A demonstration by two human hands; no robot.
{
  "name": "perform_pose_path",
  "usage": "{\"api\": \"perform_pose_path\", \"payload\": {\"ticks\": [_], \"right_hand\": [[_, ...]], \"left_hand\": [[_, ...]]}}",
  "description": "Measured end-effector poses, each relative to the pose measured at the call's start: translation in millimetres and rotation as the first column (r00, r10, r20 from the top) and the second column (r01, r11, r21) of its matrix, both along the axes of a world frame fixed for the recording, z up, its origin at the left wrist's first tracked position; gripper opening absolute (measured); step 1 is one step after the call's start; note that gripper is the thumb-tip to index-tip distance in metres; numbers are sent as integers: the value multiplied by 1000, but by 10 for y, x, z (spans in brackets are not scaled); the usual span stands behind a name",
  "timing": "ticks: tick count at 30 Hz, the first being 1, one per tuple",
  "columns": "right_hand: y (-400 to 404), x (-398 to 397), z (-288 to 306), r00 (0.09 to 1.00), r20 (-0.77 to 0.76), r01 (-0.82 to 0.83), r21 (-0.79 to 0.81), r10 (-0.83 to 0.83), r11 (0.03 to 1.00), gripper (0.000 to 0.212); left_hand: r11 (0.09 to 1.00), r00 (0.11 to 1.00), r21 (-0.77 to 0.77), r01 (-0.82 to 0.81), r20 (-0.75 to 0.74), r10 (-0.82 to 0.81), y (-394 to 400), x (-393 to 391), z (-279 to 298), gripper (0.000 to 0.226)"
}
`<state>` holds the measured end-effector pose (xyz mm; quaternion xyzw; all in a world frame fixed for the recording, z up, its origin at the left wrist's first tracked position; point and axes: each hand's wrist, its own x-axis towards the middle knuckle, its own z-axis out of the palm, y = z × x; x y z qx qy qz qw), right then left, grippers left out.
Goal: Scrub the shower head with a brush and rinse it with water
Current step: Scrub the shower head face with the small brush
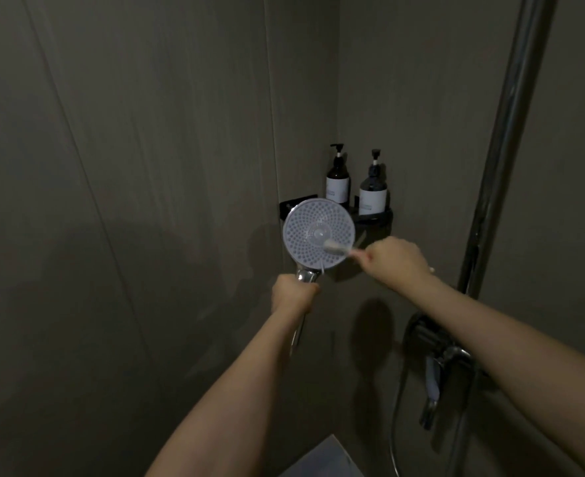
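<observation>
My left hand [292, 292] grips the shower head [318, 234] by its handle, face toward me. My right hand [396, 261] pinches the brush [335, 250], which lies crosswise on the face's lower right.

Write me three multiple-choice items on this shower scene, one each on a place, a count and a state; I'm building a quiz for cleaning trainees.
1. Where do the bottles stand?
A. on the corner shelf
B. on the floor
C. on the tap

2. How many bottles are there?
A. one
B. two
C. four

3. What is the brush doing?
A. lying on the shelf
B. hanging from the pipe
C. touching the shower head's face

Key: A, both bottles stand on the corner shelf. B, two pump tops show. C, the right hand holds the brush against the shower head, whose handle the left hand grips.
</observation>
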<state>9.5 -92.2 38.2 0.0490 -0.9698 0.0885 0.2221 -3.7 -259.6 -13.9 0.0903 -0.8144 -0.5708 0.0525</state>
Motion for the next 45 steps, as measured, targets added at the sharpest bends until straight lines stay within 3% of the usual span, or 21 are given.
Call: {"api": "perform_pose_path", "payload": {"ticks": [3,6,7,9,12,15,16,18,20,24,25,28,29,33,35,38,41,43,45], "right_hand": [[98,22,112,991,-39,122,-97,-127,988,54],[31,49,45,991,-107,-74,18,76,997,54],[7,68,-4,990,-61,-126,24,127,992,55],[81,34,2,999,31,34,-46,-33,998,56],[300,50,113,986,-37,158,-100,-162,982,57],[210,119,-7,994,-45,-103,33,104,994,51],[202,119,-69,994,-9,-104,83,106,991,52],[281,34,-83,997,-19,71,-132,-74,989,55],[367,52,14,980,-29,177,-298,-195,938,54],[148,131,-86,996,53,-58,-219,71,974,45],[101,155,-100,995,95,-20,-186,38,982,46],[162,40,-31,989,8,140,-337,-146,931,51],[126,47,23,989,-23,129,-330,-144,935,51],[-233,90,20,986,-3,-169,-73,169,983,46],[-207,-10,21,998,39,-44,-80,47,996,50],[-61,-53,179,987,56,158,-314,-148,936,55],[-224,-18,165,999,-32,3,-121,-6,993,55],[-368,-8,31,994,5,-108,-3,108,994,52],[-300,-63,71,995,100,39,-121,-27,992,50]], "left_hand": [[1000,1000,1,-2,13,2,10,10,-42,25],[1000,1000,21,-11,14,10,3,-17,-55,25],[1000,1000,18,-11,12,10,-2,-33,-57,24],[1000,1000,17,-4,5,4,-7,-35,-43,17],[999,1000,38,-3,14,3,-30,-27,-38,13],[999,1000,39,-3,4,3,-34,-31,-54,18],[999,1000,43,0,3,0,-30,-33,-60,22],[999,1000,49,17,7,-17,-19,-30,-67,25],[999,1000,34,18,5,-18,-13,-16,-49,15],[1000,1000,8,4,-2,-4,6,-5,-38,5],[1000,1000,15,9,0,-9,21,-3,-43,5],[1000,1000,10,20,9,-20,54,21,-48,3],[1000,1000,3,22,9,-22,54,28,-58,4],[1000,1000,-5,11,6,-11,54,21,-87,18],[1000,1000,-10,20,18,-20,52,21,-80,17],[999,999,-30,19,38,-18,23,26,-77,19],[999,1000,-35,13,29,-12,20,14,-85,25],[997,999,-69,23,27,-21,25,-13,-93,28],[995,999,-90,38,36,-35,26,-16,-101,26]]}}
